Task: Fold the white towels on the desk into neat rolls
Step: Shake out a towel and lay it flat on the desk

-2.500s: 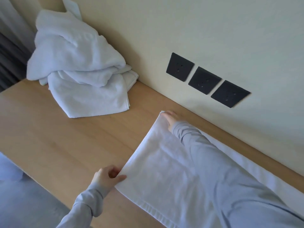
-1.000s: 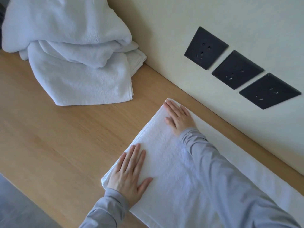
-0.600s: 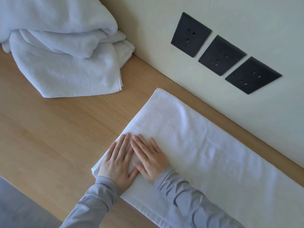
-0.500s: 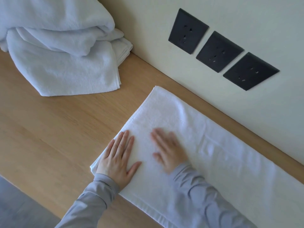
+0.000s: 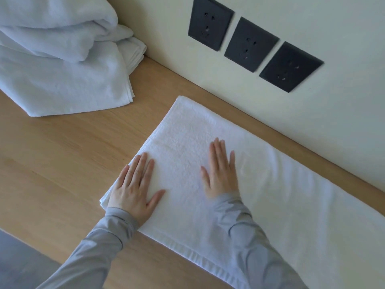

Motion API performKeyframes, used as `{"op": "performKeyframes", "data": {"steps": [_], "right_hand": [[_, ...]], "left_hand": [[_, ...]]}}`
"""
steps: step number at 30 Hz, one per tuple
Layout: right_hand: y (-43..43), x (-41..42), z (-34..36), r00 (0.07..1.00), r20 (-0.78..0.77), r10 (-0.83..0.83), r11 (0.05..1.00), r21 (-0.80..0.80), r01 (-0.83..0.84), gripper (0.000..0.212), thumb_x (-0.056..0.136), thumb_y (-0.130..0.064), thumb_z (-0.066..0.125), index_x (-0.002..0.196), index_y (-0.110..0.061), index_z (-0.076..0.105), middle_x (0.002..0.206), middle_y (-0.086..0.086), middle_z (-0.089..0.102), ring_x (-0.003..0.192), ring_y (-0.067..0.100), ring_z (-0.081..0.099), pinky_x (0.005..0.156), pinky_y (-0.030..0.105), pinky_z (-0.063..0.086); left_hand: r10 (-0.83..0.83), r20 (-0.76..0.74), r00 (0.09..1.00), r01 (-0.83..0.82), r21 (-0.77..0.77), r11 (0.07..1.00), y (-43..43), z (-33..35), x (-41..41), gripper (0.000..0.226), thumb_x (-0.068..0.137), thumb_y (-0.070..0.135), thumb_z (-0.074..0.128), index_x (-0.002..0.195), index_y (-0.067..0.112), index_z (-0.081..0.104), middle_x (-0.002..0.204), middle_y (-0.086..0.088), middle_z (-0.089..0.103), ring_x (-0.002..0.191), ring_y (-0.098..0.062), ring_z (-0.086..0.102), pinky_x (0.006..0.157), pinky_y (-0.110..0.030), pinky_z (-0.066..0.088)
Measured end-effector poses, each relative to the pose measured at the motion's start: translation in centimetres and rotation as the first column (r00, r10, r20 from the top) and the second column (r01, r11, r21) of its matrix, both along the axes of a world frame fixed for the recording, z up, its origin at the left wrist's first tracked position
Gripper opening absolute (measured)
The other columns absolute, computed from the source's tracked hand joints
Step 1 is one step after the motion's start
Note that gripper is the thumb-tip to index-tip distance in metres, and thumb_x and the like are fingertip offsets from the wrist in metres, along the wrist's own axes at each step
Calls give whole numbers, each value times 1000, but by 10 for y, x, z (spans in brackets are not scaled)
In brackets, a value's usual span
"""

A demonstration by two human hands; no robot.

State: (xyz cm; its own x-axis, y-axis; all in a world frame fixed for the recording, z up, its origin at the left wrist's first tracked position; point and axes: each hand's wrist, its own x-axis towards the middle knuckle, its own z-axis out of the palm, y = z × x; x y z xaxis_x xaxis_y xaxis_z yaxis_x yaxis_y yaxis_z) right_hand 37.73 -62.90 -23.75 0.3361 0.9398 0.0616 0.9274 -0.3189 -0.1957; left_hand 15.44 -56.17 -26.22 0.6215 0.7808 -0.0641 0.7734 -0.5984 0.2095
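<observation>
Take the flat towel (image 5: 270, 195) on the desk (image 5: 62, 153) as your mark: your left hand (image 5: 135, 188) lies on its left end, your right hand (image 5: 220, 170) near its middle, the towel pile (image 5: 62, 69) sits behind and left of it, and three sockets (image 5: 251, 43) are on the wall (image 5: 312, 21) behind it

The flat towel (image 5: 187, 142) runs out past the right edge, its far end unseen, and the right sleeve (image 5: 250, 247) hides part of its near hem. Left of the flat towel, the towel pile (image 5: 62, 80) is cut by the top and left edges.
</observation>
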Motion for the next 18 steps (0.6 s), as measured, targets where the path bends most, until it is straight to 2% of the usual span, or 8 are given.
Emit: {"op": "performKeyframes", "data": {"steps": [4,7,10,13,15,18], "right_hand": [[-34,-85,-12,965,-25,260,962,-84,-261,60,92,-36,33,142,-3,35,151,12,30,142,25,23,111,51,26],[-59,-65,-18,960,6,279,951,-140,-275,57,93,-39,33,141,-7,38,151,6,32,141,20,25,109,52,31],[-86,-5,-16,986,47,159,971,-189,-148,58,94,-39,30,143,-9,33,152,4,28,141,20,23,111,51,25],[-116,61,-9,994,86,-64,972,-221,82,60,92,-40,26,143,-9,32,152,4,26,140,22,26,113,49,23],[-130,90,-7,977,102,-189,945,-251,209,63,91,-41,18,145,-11,26,153,0,18,142,19,21,115,47,17],[-135,100,-10,964,119,-237,928,-265,261,64,90,-44,10,147,-16,15,154,-4,10,143,11,9,116,44,10]], "left_hand": [[-7,2,1000,7,14,1000,0,1,0,79,92,61,18,144,3,34,153,-16,26,141,-27,26,114,-42,20],[0,0,1000,0,14,1000,-1,2,1,80,91,62,16,144,3,33,153,-15,26,141,-26,25,115,-42,19],[7,-8,1000,-7,9,1000,-1,1,1,81,90,62,18,145,5,31,154,-14,23,143,-24,21,116,-41,17],[9,-9,1000,-9,7,1000,-2,1,0,81,90,63,17,146,6,30,155,-13,23,143,-24,21,116,-41,17],[10,-15,1000,-10,4,1000,-2,2,0,83,90,64,15,146,6,29,155,-13,22,143,-24,22,115,-41,17],[19,-15,1000,-19,-1,1000,-4,4,3,87,88,68,9,146,5,27,155,-13,22,143,-26,22,116,-43,16]]}}
